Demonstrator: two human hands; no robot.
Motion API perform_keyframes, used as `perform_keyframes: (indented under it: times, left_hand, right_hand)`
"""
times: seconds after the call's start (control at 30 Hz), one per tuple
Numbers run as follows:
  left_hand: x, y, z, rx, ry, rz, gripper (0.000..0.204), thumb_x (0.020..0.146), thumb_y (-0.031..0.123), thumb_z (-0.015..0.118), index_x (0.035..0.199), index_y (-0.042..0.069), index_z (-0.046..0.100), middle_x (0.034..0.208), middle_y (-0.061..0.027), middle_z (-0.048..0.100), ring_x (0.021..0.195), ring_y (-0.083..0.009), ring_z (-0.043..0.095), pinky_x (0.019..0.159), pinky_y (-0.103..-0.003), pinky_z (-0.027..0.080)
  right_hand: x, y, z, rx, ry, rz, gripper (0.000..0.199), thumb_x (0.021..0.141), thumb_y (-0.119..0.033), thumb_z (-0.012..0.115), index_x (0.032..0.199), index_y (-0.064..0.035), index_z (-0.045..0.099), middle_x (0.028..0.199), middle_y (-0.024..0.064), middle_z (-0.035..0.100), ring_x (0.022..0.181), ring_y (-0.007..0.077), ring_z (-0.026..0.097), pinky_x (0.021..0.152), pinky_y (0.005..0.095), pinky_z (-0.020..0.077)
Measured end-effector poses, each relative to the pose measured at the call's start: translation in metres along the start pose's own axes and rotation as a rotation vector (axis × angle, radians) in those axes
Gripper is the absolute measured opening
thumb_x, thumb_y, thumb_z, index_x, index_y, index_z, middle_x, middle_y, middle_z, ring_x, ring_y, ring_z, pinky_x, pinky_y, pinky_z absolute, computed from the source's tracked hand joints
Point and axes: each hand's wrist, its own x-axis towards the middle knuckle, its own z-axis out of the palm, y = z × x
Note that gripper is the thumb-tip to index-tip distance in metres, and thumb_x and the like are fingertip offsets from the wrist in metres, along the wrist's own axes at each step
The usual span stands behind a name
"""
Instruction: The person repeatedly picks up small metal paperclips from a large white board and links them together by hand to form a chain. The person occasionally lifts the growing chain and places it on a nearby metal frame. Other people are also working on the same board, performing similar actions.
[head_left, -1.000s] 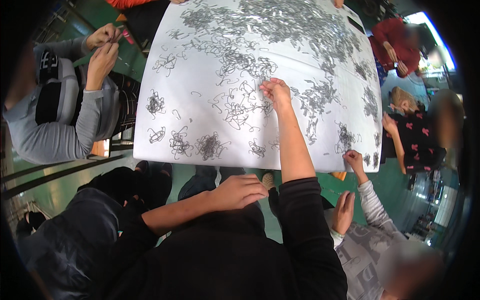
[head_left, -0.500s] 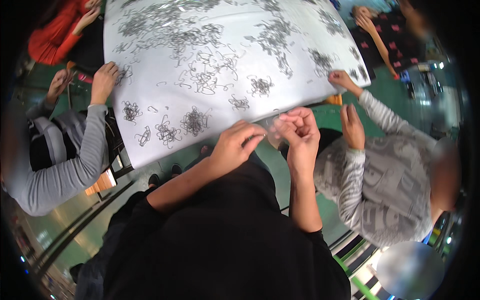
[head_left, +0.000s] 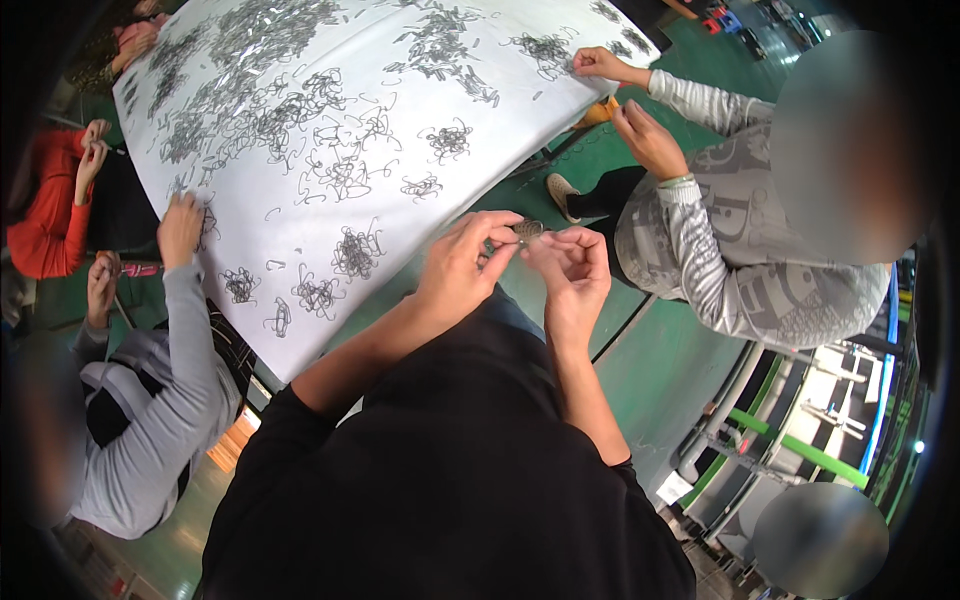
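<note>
My left hand (head_left: 460, 262) is closed, thumb and fingers pinching a small dark, ribbed piece (head_left: 528, 229) that looks like a coil; its exact kind is too small to tell. My right hand (head_left: 577, 272) meets it from the other side, its thumb and index fingertips together at the piece, the other fingers curled. Both hands are held in front of my body, just off the near edge of the white-covered table (head_left: 400, 225). Nearest to them on the table lie small heaps of bent dark wire hooks (head_left: 356, 253).
Farther up the table spread larger heaps of wire hooks (head_left: 345, 165) and short metal pieces (head_left: 260, 40). A co-worker in grey (head_left: 170, 400) sits at left, another in patterned grey (head_left: 740, 230) at right. A person in red (head_left: 50, 215) is beyond. Green-and-white racks (head_left: 770, 440) stand at right.
The view has turned, so the table now slants to the left. My hands have come together, and a dark ribbed piece now shows between my fingertips.
</note>
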Motion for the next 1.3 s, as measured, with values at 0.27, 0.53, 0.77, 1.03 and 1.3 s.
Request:
perform_keyframes:
  times: [0.27,0.53,0.77,1.03,1.3]
  left_hand:
    - [0.013,0.012,0.005,-0.018,-0.081,0.093,0.043,0.082,0.004,0.068,0.123,0.006,0.054,0.096,-0.0052,0.068,0.087,-0.0177,0.064,0.073,-0.031,0.05]
    - [0.033,-0.003,0.013,-0.05,0.043,0.077,0.039,0.09,-0.001,0.057,0.129,-0.001,0.048,0.117,-0.0133,0.061,0.098,-0.0153,0.061,0.079,-0.025,0.049]
    - [0.018,0.008,0.078,-0.166,-0.076,0.037,0.035,0.094,0.001,0.051,0.129,-0.001,0.047,0.116,-0.014,0.06,0.101,-0.0165,0.059,0.085,-0.027,0.048]
    - [0.008,0.013,0.121,-0.169,-0.093,0.022,0.03,0.096,0.006,0.052,0.125,-0.001,0.052,0.112,-0.0112,0.063,0.098,-0.0148,0.06,0.082,-0.024,0.046]
    - [0.007,0.015,0.143,-0.184,-0.094,-0.003,0.028,0.096,0.008,0.052,0.124,-0.001,0.053,0.111,-0.011,0.064,0.097,-0.0135,0.059,0.082,-0.025,0.046]
  right_hand:
    - [-0.027,-0.021,-0.034,-0.103,0.193,-0.273,0.024,0.083,0.007,0.066,0.102,0.0009,0.052,0.092,0.0106,0.064,0.082,0.0151,0.065,0.073,0.0272,0.0556]
    - [-0.065,-0.084,-0.113,-0.313,0.446,-0.466,0.019,0.083,0.009,0.065,0.102,0.0059,0.065,0.094,0.0119,0.066,0.077,0.0168,0.067,0.071,0.0246,0.053]
    - [-0.098,-0.153,-0.202,-0.291,0.669,-0.616,0.021,0.084,0.007,0.065,0.104,0.0054,0.066,0.09,0.0083,0.065,0.072,0.0143,0.065,0.068,0.0253,0.0543]
    - [-0.142,-0.245,-0.29,-0.634,0.991,-0.845,0.023,0.083,-0.001,0.068,0.106,0.0023,0.067,0.089,0.0104,0.069,0.072,0.0154,0.066,0.066,0.025,0.0544]
    - [-0.157,-0.338,-0.365,-0.759,1.16,-1.074,0.022,0.083,0.005,0.065,0.104,0.0065,0.067,0.088,0.0131,0.068,0.073,0.0178,0.067,0.072,0.0264,0.0574]
